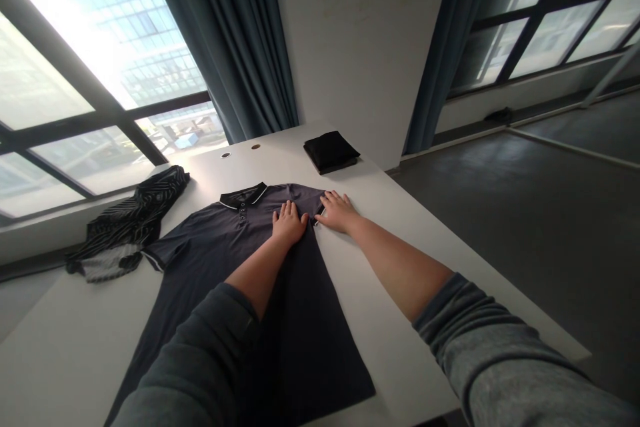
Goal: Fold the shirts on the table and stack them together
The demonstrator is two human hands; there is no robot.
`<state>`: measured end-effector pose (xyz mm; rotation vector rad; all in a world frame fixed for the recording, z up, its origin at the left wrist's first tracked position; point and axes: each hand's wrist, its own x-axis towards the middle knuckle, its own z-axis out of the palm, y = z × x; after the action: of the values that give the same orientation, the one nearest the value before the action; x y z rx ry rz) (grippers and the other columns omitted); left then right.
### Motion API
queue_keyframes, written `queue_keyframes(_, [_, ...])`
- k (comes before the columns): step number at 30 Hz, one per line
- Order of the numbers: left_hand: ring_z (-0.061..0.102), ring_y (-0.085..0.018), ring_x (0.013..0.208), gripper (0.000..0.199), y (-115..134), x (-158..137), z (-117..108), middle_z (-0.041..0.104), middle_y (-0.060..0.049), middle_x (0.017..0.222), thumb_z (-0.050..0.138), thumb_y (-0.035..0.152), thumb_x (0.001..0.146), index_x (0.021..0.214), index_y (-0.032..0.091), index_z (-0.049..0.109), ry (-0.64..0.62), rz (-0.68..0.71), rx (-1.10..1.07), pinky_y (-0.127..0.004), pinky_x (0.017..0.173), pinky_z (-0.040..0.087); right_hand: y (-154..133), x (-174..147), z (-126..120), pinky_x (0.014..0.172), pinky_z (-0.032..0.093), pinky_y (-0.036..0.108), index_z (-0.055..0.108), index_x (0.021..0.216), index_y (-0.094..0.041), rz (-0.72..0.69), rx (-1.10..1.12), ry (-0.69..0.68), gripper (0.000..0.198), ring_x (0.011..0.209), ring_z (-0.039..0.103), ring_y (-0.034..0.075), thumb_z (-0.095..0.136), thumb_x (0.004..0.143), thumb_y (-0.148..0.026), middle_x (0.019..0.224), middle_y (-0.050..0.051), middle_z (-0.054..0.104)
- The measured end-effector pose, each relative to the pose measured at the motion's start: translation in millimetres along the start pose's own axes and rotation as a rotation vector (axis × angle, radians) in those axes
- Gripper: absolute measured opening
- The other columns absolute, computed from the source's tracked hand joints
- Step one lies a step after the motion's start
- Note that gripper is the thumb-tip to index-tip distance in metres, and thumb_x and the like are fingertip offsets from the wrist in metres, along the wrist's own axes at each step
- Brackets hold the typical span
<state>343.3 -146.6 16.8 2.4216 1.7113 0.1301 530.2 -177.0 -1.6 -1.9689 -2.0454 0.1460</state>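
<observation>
A dark navy polo shirt [215,267] lies spread out, front side up, on the white table. Its black collar, edged with a white line, points toward the far side. My left hand [289,223] rests flat on the chest of the shirt, near the sleeve on the right, fingers spread. At the cuff of that sleeve lies my right hand [339,211], palm down with fingers stretched out, partly on the cuff and partly on the table. Part of the cuff is hidden under it. The other sleeve lies out to the left.
A stack of folded black clothes [331,151] sits at the table's far right corner. Crumpled striped clothing [135,213] lies at the left edge by the window. Two cable holes pierce the white table [400,307] at the back. A wall and blue curtains stand behind.
</observation>
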Motion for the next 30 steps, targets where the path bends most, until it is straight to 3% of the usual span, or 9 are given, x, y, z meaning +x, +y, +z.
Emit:
queue_keyframes(3, [0.013,-0.028,0.164,0.076,-4,0,4,0.019,-0.013,0.176,0.030,0.060,0.104,0.166,0.017,0.031,-0.005,0.027,0.017,-0.052,0.132,0.011,2,1,1,0.127,0.013,0.065,0.039,0.162,-0.013,0.021,-0.016,-0.046,0.080,0.161,0.020,0.037,0.053,0.099,-0.060,0.173,0.020,0.026])
queue_keyframes(10, [0.014,-0.031,0.164,0.089,-2,-13,-1,0.019,-0.014,0.176,0.033,0.073,0.098,0.166,0.017,0.030,-0.001,0.034,0.031,-0.054,0.132,0.011,4,2,2,0.127,0.011,0.065,0.036,0.163,-0.011,0.026,-0.007,-0.050,0.086,0.161,0.022,0.037,0.052,0.097,-0.064,0.173,0.024,0.022])
queue_keyframes(21, [0.015,-0.036,0.163,0.086,21,-44,6,0.020,-0.020,0.174,0.029,0.068,0.101,0.166,0.012,0.029,0.031,-0.011,0.054,-0.060,0.130,0.013,5,3,1,0.128,0.011,0.063,0.038,0.163,-0.013,0.031,-0.002,-0.053,0.085,0.160,0.023,0.036,0.055,0.096,-0.063,0.173,0.022,0.023])
queue_keyframes(30, [0.018,-0.034,0.163,0.075,26,-72,9,0.021,-0.016,0.175,0.032,0.057,0.105,0.167,0.015,0.030,0.005,0.138,0.066,-0.055,0.131,0.016,6,3,0,0.128,0.011,0.063,0.041,0.161,-0.013,0.011,0.019,0.039,0.070,0.159,0.028,0.032,0.050,0.102,-0.051,0.171,0.020,0.032])
